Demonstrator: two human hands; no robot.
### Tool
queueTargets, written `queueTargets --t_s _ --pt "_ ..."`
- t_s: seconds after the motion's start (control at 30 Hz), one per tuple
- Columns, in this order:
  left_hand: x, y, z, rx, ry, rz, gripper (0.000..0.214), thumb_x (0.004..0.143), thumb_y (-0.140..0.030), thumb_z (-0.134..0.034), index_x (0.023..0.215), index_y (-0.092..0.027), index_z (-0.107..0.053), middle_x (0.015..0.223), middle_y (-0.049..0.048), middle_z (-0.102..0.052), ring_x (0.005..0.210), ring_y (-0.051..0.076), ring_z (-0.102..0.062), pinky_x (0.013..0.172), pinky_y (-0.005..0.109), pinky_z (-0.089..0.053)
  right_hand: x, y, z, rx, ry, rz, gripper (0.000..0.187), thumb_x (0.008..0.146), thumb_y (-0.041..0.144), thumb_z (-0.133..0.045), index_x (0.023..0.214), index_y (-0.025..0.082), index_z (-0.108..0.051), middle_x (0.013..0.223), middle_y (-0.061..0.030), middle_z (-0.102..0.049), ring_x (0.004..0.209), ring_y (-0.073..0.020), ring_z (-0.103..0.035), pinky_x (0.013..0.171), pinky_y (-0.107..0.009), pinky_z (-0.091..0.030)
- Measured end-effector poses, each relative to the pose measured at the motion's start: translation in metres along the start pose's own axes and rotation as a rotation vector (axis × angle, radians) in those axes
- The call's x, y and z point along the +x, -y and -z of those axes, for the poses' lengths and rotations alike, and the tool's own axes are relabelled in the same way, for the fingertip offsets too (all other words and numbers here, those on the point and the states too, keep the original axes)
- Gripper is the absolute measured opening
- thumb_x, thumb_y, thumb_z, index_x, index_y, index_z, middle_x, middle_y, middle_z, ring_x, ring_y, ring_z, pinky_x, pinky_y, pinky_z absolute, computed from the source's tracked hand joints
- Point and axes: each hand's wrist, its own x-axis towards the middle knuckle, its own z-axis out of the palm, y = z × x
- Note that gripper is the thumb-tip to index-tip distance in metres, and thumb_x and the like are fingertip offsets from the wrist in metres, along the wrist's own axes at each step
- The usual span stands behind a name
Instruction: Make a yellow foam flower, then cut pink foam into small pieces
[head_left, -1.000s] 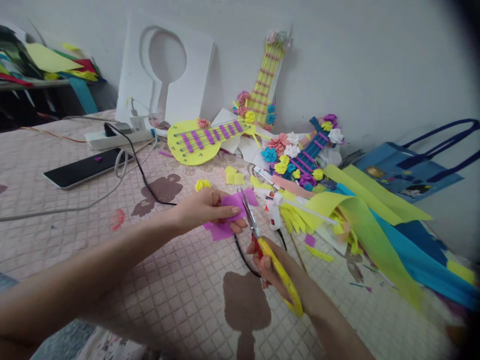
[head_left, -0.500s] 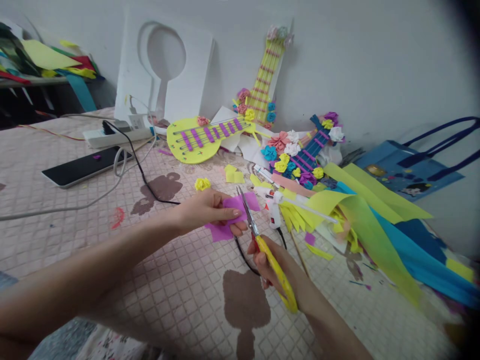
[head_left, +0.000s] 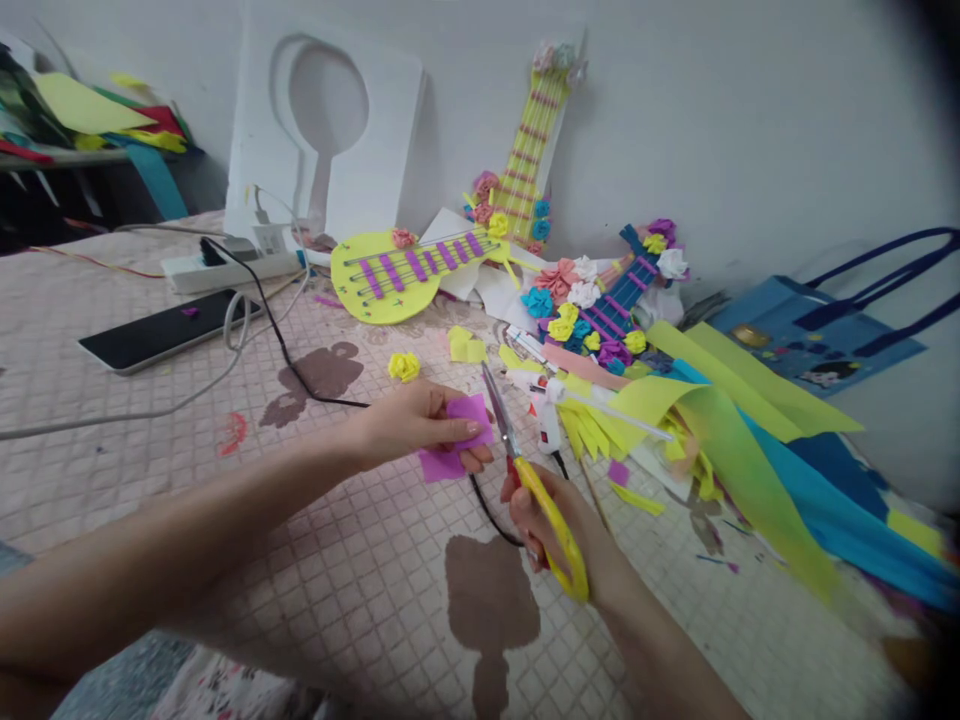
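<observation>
Left hand (head_left: 420, 420) has the purple paper (head_left: 469, 417) at its 3 o'clock end, thumb and fingers pinched tight on the sheet, no gap. Second purple piece (head_left: 441, 466) shows under that hand at 5 o'clock (partly covered by fingers; can't tell if gripped or lying loose). Right hand (head_left: 577, 520) sits at 4 o'clock from the left one, fingers curled around the handles of the scissors (head_left: 534, 483). Blades nearly together, tips aimed at 11 o'clock, running just beside the paper's right edge; contact unclear. Yellow loop points to 5 o'clock.

From the left hand: yellow paper flower (head_left: 403, 367) near at 11 o'clock, yellow paper squares (head_left: 466, 345) at 1 o'clock, yellow guitar-shaped craft (head_left: 386, 280) further out at 11 o'clock, black flat device (head_left: 165, 335) well apart between 9 and 10 o'clock with a small purple scrap on top.

From the right hand: glue gun (head_left: 549, 425) at 12 o'clock, purple square (head_left: 618, 473) at 2 o'clock, blue guitar-shaped craft (head_left: 622, 300) with paper flowers at 1 o'clock, long yellow-green paper (head_left: 727, 450) at 2 o'clock, bright blue paper (head_left: 825, 510) at 3 o'clock. All on a quilted cloth (head_left: 352, 590).
</observation>
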Motion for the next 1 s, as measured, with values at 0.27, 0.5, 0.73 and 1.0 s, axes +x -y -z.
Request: queueTargets --t_s 0.27,0.5,0.73,1.0 --pt "0.003 0.023 -0.019 -0.007 0.178 0.064 0.03 0.08 -0.037 -0.066 0.097 -0.015 -0.058 0.078 0.0037 -0.071 0.065 0.014 -0.067 0.064 0.024 -0.05 0.005 0.0 0.0 0.112 -0.137 0.141 0.035 0.068 0.043 -0.07 0.081 0.021 -0.047 0.068 0.0045 -0.053 0.044 -0.0067 -0.042 0.039 -0.02 -0.035" --pt "0.0 0.016 -0.024 0.038 0.164 0.13 0.035 0.086 -0.05 -0.053 0.086 -0.015 -0.059 0.071 0.0038 -0.07 0.064 0.012 -0.065 0.06 0.02 -0.047 0.009 0.0 0.001 0.167 -0.117 0.128 0.029 0.067 0.035 -0.068 0.082 0.021 -0.047 0.062 0.0063 -0.049 0.041 -0.0062 -0.038 0.039 -0.021 -0.032" --pt "0.003 0.018 -0.009 0.056 0.255 0.237 0.028 0.075 -0.038 -0.07 0.09 -0.017 -0.062 0.069 0.0008 -0.07 0.057 0.01 -0.06 0.052 0.017 -0.04 0.009 0.005 0.008 0.141 -0.187 0.07 0.032 0.061 0.036 -0.069 0.08 0.021 -0.047 0.061 0.0072 -0.046 0.041 -0.006 -0.038 0.038 -0.02 -0.033" --pt "0.007 0.018 0.006 0.047 0.189 0.225 0.034 0.062 -0.018 -0.077 0.093 -0.016 -0.062 0.069 -0.0025 -0.068 0.06 0.009 -0.062 0.059 0.019 -0.048 0.011 0.001 0.01 0.144 -0.214 0.093 0.03 0.062 0.03 -0.069 0.081 0.02 -0.049 0.064 0.0062 -0.049 0.043 -0.0056 -0.038 0.039 -0.02 -0.033"
